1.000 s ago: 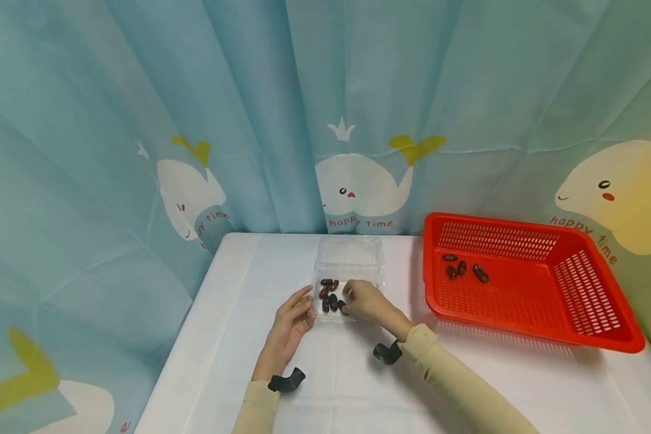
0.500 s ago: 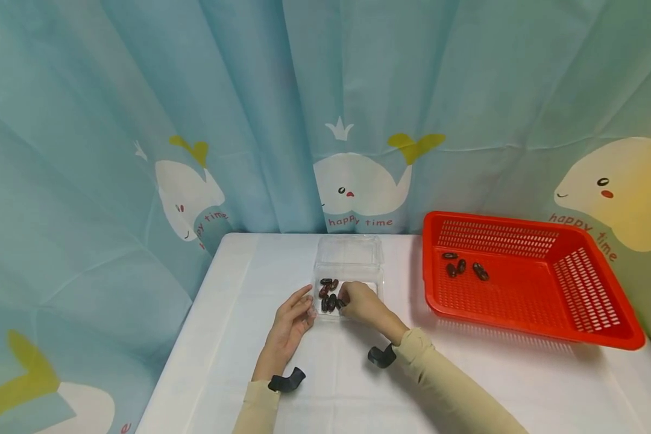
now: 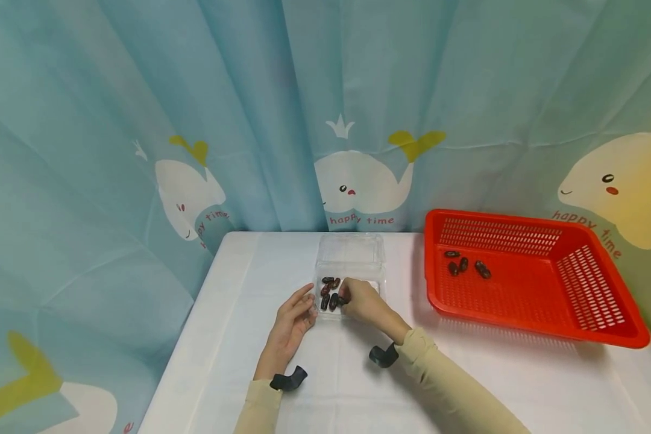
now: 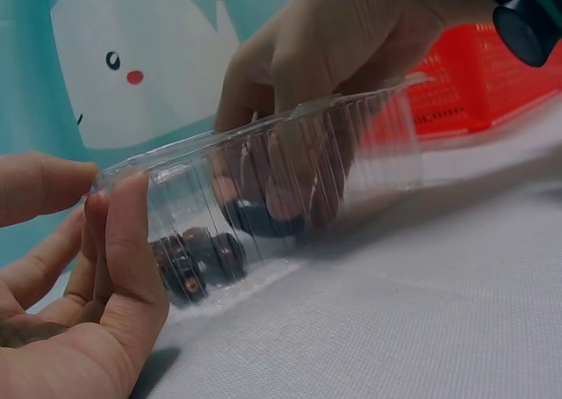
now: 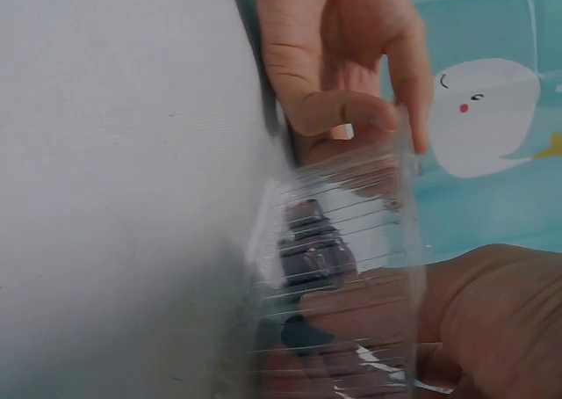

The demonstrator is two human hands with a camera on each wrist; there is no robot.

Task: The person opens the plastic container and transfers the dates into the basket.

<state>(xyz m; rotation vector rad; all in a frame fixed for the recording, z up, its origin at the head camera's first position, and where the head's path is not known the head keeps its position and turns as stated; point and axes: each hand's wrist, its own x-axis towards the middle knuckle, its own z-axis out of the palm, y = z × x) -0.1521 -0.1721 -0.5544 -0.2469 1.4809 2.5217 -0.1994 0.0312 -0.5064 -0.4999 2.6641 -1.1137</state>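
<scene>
A clear plastic clamshell box [image 3: 351,248] lies on the white table with its lid folded back. Several dark brown dates [image 3: 333,301] are grouped in its left half. My left hand [image 3: 289,325] pinches the box's left rim between thumb and finger, as the left wrist view [image 4: 79,285] also shows. Reaching over the front wall, my right hand [image 3: 366,304] holds one date [image 4: 262,219] low inside the box, beside the others. In the right wrist view, the ribbed wall [image 5: 351,232] partly blurs the dates and fingertips.
To the right stands a red plastic basket [image 3: 515,295] with slotted sides, holding several dates [image 3: 483,269] toward its left end. A blue whale-print curtain [image 3: 249,120] hangs right behind the table's back edge. The white tablecloth [image 3: 325,374] shows in front of the hands.
My right hand has shifted slightly left within the box, bringing its date close beside the row there. The left hand has stayed at the rim.
</scene>
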